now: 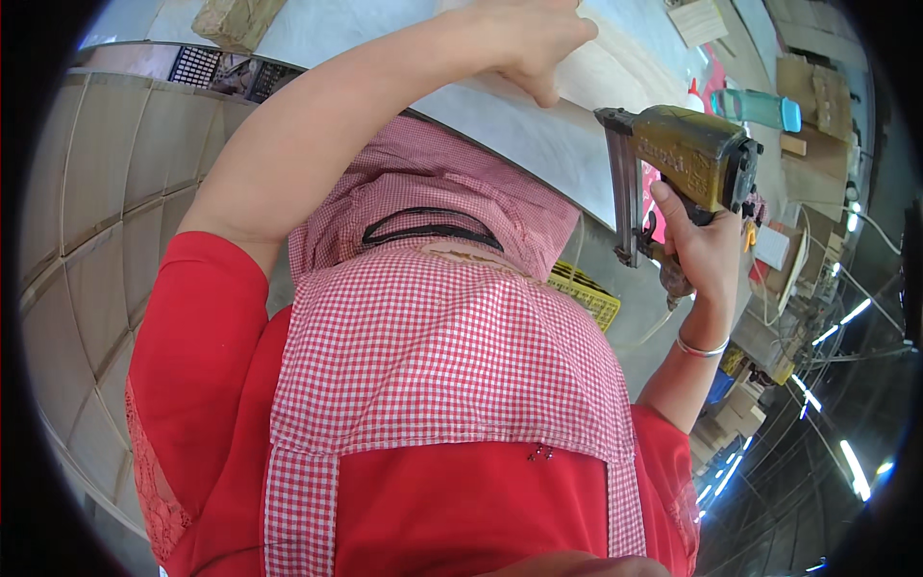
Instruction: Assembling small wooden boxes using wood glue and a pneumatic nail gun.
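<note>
My right hand (707, 252) is wrapped round the grip of a pneumatic nail gun (694, 149), brownish-yellow and black. Its long dark magazine points left, and an air hose hangs from the grip's lower end. At the top, my left hand (538, 46) bends over a pale wooden board (625, 60), thumb by the near edge and fingers curled; part of this hand is cut off by the picture's edge. The board lies on a white worktable (490, 120), to the left of the nail gun, and the two are apart.
A turquoise bottle (755, 109) and a small wood block (699, 21) are beyond the nail gun. A rough wooden block (236, 21) sits at the upper left. Stacked panels (106, 183) stand on the left, and a yellow crate (586, 293) is under the table.
</note>
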A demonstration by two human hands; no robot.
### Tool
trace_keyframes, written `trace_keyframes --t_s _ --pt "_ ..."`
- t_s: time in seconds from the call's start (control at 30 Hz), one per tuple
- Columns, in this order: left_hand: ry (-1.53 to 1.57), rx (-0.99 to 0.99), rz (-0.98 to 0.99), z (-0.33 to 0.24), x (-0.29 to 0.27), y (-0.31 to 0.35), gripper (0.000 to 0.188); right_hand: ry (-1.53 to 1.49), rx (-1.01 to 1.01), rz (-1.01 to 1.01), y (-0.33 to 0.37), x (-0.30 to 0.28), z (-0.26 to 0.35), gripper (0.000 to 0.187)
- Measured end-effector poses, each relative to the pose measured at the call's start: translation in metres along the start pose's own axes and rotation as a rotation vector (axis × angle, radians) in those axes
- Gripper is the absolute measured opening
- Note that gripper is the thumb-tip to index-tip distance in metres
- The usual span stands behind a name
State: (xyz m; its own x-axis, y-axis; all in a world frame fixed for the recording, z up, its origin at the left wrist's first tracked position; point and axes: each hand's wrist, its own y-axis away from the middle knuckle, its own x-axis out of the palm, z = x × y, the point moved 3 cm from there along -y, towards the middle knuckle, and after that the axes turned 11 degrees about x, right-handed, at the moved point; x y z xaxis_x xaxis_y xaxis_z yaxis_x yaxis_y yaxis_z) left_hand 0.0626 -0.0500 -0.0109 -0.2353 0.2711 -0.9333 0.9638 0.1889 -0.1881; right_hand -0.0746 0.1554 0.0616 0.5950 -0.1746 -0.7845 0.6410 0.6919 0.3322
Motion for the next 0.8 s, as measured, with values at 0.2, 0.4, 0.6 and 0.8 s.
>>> trace_keyframes --t_s 0.2,0.4,0.6,0.8 --pt "0.009 -0.003 -0.026 0.000 -0.001 0.002 0.052 -0.104 0.112 -0.021 0.010 0.011 0.000 0.024" --pt "0.037 -0.030 0.040 0.000 -0.003 0.000 0.060 -0.028 0.126 -0.029 0.008 0.010 -0.001 0.029" --pt "-0.203 -0.153 -0.007 0.006 -0.008 0.042 0.096 0.039 -0.013 -0.090 0.014 0.009 0.020 0.025" --pt "0.144 -0.029 -0.129 0.078 0.008 0.098 0.128 -0.008 -0.048 -0.044 0.021 0.019 0.032 0.023"
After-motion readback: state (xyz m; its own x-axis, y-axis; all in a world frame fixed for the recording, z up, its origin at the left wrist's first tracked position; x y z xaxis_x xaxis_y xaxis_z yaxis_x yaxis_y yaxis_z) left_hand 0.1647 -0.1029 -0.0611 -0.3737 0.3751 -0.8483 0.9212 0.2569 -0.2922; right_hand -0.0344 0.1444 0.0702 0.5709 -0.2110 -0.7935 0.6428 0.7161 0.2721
